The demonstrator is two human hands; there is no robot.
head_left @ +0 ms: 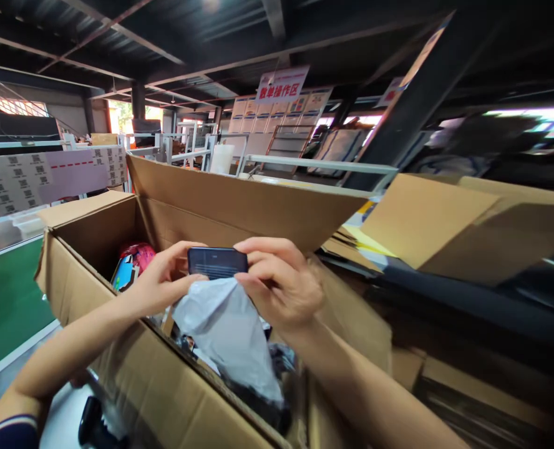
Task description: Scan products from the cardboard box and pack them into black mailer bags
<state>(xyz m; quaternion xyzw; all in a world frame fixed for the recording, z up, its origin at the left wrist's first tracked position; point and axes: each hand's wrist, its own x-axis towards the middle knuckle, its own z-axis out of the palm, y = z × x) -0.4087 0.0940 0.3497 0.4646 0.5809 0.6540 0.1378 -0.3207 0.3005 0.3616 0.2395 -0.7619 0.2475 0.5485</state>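
My left hand and my right hand are raised over an open cardboard box. Between them is a dark flat rectangular object, likely a phone, with its left and right edges against my fingers. A grey plastic mailer bag hangs below it, and its top edge is gathered under my fingers. The bag covers the object's lower edge. A pink and blue packaged item lies inside the box, beyond my left hand.
Dark items fill the box under the bag. Flattened cardboard sheets are stacked to the right. A black object lies at lower left, near a green floor mat. White railings, signboards and a person stand beyond.
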